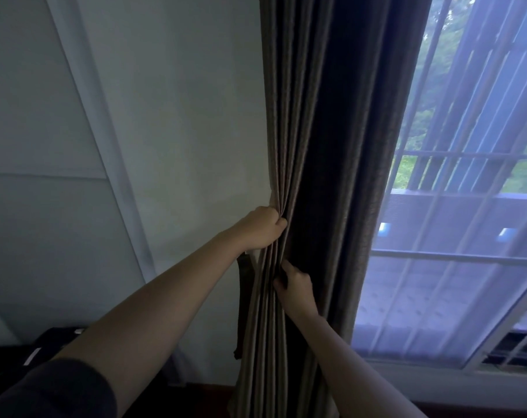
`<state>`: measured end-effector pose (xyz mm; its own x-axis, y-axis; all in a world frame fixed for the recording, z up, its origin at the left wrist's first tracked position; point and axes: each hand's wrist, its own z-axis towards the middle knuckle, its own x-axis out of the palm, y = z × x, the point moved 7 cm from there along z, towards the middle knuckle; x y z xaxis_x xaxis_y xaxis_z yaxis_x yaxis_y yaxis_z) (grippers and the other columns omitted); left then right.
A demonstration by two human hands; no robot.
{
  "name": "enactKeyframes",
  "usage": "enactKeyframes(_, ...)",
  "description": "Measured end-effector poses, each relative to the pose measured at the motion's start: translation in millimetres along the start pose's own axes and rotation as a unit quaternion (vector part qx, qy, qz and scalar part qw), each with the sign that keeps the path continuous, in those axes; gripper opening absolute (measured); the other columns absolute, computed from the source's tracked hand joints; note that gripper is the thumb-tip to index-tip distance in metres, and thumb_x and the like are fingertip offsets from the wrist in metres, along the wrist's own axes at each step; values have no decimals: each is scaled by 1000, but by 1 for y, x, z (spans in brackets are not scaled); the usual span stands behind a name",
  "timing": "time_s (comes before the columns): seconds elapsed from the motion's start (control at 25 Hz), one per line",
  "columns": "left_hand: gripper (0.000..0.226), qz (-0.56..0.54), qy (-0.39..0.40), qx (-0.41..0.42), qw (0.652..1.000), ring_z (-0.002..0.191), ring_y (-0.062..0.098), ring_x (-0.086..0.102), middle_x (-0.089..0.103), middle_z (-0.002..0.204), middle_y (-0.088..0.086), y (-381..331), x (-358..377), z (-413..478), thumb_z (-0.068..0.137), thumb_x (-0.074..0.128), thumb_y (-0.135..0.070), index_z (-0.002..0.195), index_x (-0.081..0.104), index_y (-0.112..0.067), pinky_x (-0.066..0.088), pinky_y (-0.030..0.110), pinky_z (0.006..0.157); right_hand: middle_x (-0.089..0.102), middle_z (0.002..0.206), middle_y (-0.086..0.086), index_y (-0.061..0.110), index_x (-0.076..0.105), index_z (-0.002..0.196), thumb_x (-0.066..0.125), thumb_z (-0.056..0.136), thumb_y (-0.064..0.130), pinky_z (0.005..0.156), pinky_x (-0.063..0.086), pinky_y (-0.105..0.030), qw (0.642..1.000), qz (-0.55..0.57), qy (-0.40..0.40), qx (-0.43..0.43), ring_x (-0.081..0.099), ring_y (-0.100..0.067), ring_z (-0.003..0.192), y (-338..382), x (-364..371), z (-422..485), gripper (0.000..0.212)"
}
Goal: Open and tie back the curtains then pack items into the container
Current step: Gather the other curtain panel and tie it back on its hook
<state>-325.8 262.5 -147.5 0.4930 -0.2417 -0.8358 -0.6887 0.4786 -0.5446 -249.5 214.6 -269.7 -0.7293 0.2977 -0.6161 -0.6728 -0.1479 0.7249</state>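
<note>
Currently, head view: the curtain (304, 131) is hanging bunched between wall (180, 116) & window (467, 206). Left hand (262, 229) is clenching the gathered folds; right hand (296, 286) fingers (278, 285) are pinching folds just below. Tie-back strap (244, 297) is dangling beside. Prob. gathering step; next needs strap wrapped round bundle. No legible writing.

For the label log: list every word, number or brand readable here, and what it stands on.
None can be read.
The pale strip on the dark object at lower left is too blurred to show any letters.
The curtain, the wall and the window carry no print.
</note>
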Motion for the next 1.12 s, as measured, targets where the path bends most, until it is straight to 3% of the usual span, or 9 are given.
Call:
enactKeyframes(0.2,37,-15,13,-15,1000,71,22,57,58,80,11,-12,4,0,92,45,-40,91,57,-5,47,34,66,55,83,4,8,57,98,49,88,0,69,42,-17,999,-30,5,-15,54,-10,75,11,0,-1,16)
enactKeyframes(0.28,48,35,-29,-8,999,70,23,61,62,78,10,-18,4,2,89,49,-47,92,59,0,51,36,66,54,81,1,7,57,95,49,88,2,65,41,-20,999,-40,21,-10,52,-13,73,14,3,1,12)
enactKeyframes(0.36,37,70,-82,-6,994,66,24,57,56,71,9,-17,1,2,94,46,-37,87,55,-1,47,35,59,58,87,-1,9,60,95,54,84,7,73,45,-26,997,-62,29,-20,56,-17,83,16,-3,1,13)
enactKeyframes(0.52,27,60,-89,-18,994,74,29,57,57,82,15,-3,-5,4,97,41,-24,93,55,-2,46,38,66,45,134,-14,17,60,115,65,78,16,109,29,-46,938,-138,-309,-77,37,-28,127,34,-76,-4,37)
enactKeyframes(0.64,15,56,-83,-3,995,77,26,56,55,89,14,-1,-5,3,96,42,-24,96,51,-12,49,41,74,26,147,-20,12,45,128,62,83,9,110,33,-43,914,-27,-395,-88,31,-31,136,58,-123,14,48)
enactKeyframes(0.72,19,53,-88,-4,995,80,29,58,57,92,17,1,-5,3,96,41,-23,100,53,-9,50,42,77,31,147,-16,11,29,139,58,86,7,104,39,-36,933,41,-354,-43,41,-28,130,56,-136,35,60)
enactKeyframes(0.84,24,36,-80,-5,996,81,33,61,61,93,23,2,-4,3,97,39,-22,99,56,-4,50,43,75,57,117,-8,20,15,146,52,89,4,85,50,-32,972,61,-222,41,60,-22,100,30,-119,51,69)
enactKeyframes(0.96,28,35,-59,-3,998,72,28,56,57,84,20,2,0,5,97,38,-22,96,57,-1,48,40,70,63,115,-10,14,38,138,51,87,-2,90,53,-34,997,2,-54,60,63,-25,105,-3,-65,39,55)
enactKeyframes(1.12,25,33,-44,-4,998,59,19,42,41,65,6,0,1,7,98,38,-21,79,46,-7,35,32,60,64,112,-4,11,49,131,53,87,-1,84,46,-16,1000,15,1,17,62,-13,99,-7,-24,10,45)
